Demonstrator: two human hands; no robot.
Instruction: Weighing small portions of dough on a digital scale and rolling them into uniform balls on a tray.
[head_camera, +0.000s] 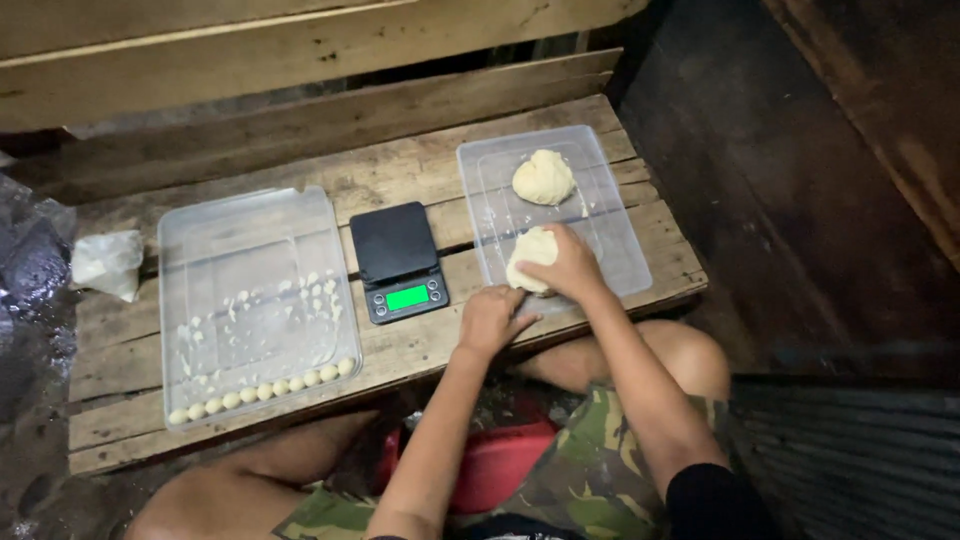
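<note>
Dough: right hand (572, 265) grips the near dough lump (528, 262), which lies in the clear tray (625, 262) on the bench (420, 175); a second dough lump (543, 177) sits farther back.
Left hand: left hand (490, 318) rests loosely curled, holding nothing, at the tray's near edge.
Doing it well: judged best to steady the tray and pinch small, even pieces, checking them on the black scale (398, 260).
Reference: row of dough balls (262, 390) in the left tray (175, 235).
Hidden: right fingertips and the lump's underside; white bag (108, 262) contents unclear.
</note>
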